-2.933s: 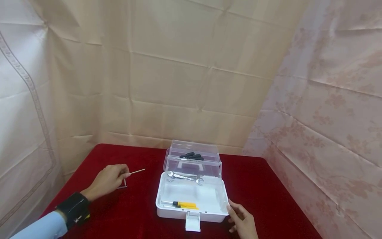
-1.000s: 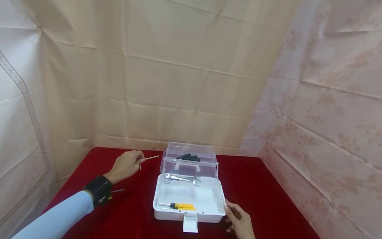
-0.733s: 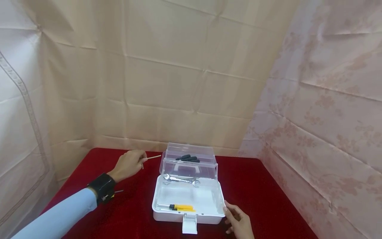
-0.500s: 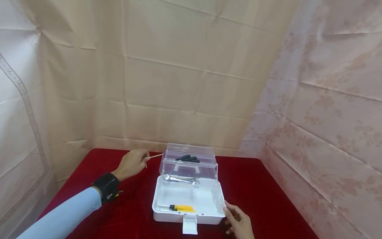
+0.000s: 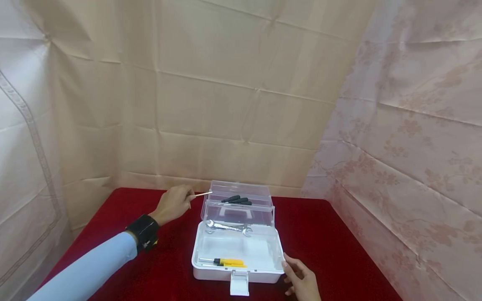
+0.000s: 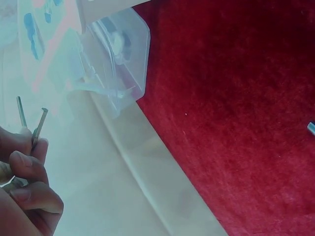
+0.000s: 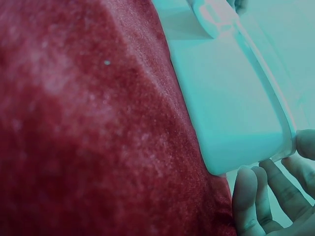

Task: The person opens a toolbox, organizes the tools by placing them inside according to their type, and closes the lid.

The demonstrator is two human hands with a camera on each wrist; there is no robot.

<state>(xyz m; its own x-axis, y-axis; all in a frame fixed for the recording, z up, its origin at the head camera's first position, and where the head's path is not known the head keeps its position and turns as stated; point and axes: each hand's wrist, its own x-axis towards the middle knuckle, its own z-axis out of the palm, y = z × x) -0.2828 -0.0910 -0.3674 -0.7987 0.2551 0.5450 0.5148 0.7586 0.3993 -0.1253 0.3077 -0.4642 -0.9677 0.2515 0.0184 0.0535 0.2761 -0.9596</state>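
Note:
My left hand pinches a thin metal hex key between thumb and fingers, its end pointing right at the clear lid of the toolbox. In the left wrist view two metal rods, one a hex key, stick up from the fingers; I cannot tell whether they are one piece. At the front right corner of the white toolbox, my right hand grips the rim, thumb on top and fingers outside. The toolbox stands open. Silver open-ended wrenches lie across its back, and yellow-handled screwdrivers at its front.
Several black-handled screwdrivers rest on the clear tray by the raised lid. The front latch hangs down. A metal rod end lies on the red cloth. Fabric curtains hang behind and at both sides.
My left hand has moved right and away from me, bringing the hex key from the left of the table to beside the clear lid. The right hand keeps its grip on the toolbox.

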